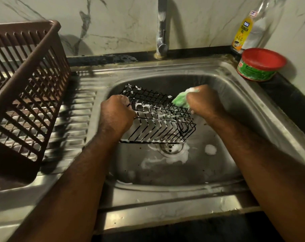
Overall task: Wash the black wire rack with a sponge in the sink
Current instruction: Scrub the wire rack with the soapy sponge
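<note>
Left hand (116, 114) gripped the black wire rack (158, 117) at its end, tilted over the steel sink (235, 102); right hand (205, 102) clutched a green sponge (180, 100). Rack judged light, stiff, soap-slick; frame wires looked the surest hold.

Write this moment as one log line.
step: scrubbing | left hand: grips rack, tilted in sink | right hand: holds sponge against rack | rack: foamy
</note>
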A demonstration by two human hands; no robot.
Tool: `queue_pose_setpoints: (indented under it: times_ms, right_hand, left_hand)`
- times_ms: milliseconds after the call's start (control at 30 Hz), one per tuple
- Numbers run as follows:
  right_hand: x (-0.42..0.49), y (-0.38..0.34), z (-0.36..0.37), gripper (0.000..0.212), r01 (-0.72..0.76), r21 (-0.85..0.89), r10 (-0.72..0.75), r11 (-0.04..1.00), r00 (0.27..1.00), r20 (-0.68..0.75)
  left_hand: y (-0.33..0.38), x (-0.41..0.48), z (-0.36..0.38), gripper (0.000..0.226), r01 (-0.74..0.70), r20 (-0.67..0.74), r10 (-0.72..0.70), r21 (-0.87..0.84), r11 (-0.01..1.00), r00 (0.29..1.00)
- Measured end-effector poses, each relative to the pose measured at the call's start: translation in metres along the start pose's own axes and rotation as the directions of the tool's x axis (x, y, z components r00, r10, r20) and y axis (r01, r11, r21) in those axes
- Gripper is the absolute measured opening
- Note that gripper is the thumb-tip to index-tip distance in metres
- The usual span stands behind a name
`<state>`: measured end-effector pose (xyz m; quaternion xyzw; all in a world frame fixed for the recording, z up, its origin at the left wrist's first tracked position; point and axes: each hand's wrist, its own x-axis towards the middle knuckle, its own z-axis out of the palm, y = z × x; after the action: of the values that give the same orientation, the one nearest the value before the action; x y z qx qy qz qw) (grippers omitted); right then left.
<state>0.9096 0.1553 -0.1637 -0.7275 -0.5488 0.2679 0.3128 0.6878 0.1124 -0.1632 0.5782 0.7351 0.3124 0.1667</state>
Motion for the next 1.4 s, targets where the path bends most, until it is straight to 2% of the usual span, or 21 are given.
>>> queue_pose_setpoints:
  times_ms: [67,100,200,267,367,667,833,867,1100,1200,1267,1400]
  right_hand:
    - [0.003,0.002,-0.006,0.013,-0.014,-0.062,0.007,0.998,0.992,-0.127]
    - [0.004,0.004,-0.007,0.017,-0.027,-0.112,0.012,0.993,0.991,-0.132]
    - [0.002,0.009,-0.001,0.027,-0.004,-0.264,0.011,0.964,1.000,0.025]
    - [-0.002,0.007,0.003,0.032,0.032,-0.304,0.005,0.952,0.993,0.121]
    - [-0.004,0.001,0.005,0.040,0.096,-0.358,-0.026,0.929,0.981,0.195]
    - [-0.004,0.000,0.006,0.019,0.122,-0.384,0.024,0.915,0.935,0.355]
    - [-0.004,0.002,0.007,0.006,0.141,-0.369,0.006,0.919,0.929,0.370]
    - [-0.004,0.003,0.009,0.009,0.143,-0.362,0.002,0.921,0.928,0.371]
    - [0.007,0.012,0.003,0.033,0.054,-0.239,0.017,0.970,0.958,0.287]
    - [0.012,0.016,-0.006,0.029,-0.042,-0.074,0.053,0.996,0.987,0.152]
    - [0.014,0.017,-0.008,0.031,-0.054,-0.091,0.064,0.994,0.993,0.104]
    - [0.007,0.015,0.000,0.021,-0.018,-0.234,0.089,0.972,0.951,0.295]
  left_hand:
    - [0.001,0.000,-0.001,0.008,0.004,0.007,-0.004,-0.009,1.000,1.000]
    - [0.000,0.000,-0.001,0.008,0.010,0.007,-0.010,-0.011,1.000,1.000]
    - [0.001,0.000,0.000,0.009,0.021,0.008,-0.021,-0.010,1.000,1.000]
    - [0.001,0.000,-0.001,0.009,0.026,0.018,-0.025,-0.007,1.000,1.000]
    - [0.000,0.002,-0.001,0.010,0.034,0.028,-0.034,0.000,0.999,0.999]
    - [-0.002,0.003,0.001,0.014,0.024,0.006,-0.024,0.027,0.999,1.000]
    - [-0.002,0.003,-0.001,0.016,0.009,0.003,-0.010,0.066,0.998,1.000]
    - [-0.002,0.003,-0.001,0.015,0.006,0.000,-0.006,0.065,0.998,1.000]
    - [-0.001,0.003,-0.003,0.014,0.012,0.020,-0.014,0.096,0.995,1.000]
    - [0.000,0.003,-0.003,0.017,0.031,0.023,-0.033,0.080,0.996,0.999]
    - [0.001,0.002,-0.003,0.016,0.029,0.027,-0.031,0.081,0.996,0.999]
    - [0.002,-0.001,-0.003,0.018,0.033,0.025,-0.035,0.080,0.996,0.999]
